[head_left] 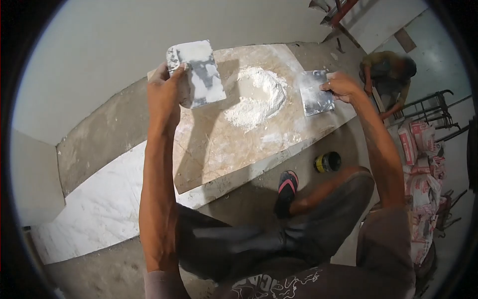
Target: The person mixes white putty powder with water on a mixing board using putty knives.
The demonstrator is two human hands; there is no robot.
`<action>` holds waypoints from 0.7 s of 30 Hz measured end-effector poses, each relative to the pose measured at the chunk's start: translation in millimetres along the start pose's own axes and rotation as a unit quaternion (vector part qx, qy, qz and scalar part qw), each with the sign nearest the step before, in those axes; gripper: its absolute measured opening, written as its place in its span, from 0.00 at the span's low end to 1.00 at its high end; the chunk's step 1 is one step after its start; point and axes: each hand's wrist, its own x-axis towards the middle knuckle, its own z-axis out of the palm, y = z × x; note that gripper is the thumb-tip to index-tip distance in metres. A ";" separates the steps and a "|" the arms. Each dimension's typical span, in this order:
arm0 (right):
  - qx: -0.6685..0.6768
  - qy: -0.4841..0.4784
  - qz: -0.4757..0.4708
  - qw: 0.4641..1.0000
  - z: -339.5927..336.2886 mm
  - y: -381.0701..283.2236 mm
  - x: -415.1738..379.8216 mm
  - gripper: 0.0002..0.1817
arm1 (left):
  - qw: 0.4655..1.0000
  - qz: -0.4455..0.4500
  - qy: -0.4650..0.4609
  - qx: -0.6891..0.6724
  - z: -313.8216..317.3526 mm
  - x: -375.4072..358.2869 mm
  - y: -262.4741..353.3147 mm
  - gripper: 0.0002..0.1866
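In the head view, my left hand is closed around the edge of a flat metal scraper smeared with white paste. It is held up over the left part of a brown board. A ring of white powder lies on the board, with a hollow in its middle that looks wet. My right hand grips a second flat metal scraper, mostly bare and shiny, at the board's right end. Both scrapers are apart from the powder.
Under the board lies a white sheet. A black tub with a yellow band stands on the floor near my sandalled foot. Printed sacks are piled at right. Another person crouches beside a metal frame.
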 end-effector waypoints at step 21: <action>-0.126 -0.008 -0.123 0.984 65.9 -79.4 66.7 0.02 | 0.999 0.010 0.032 -0.028 -3.2 -25.7 56.5 0.18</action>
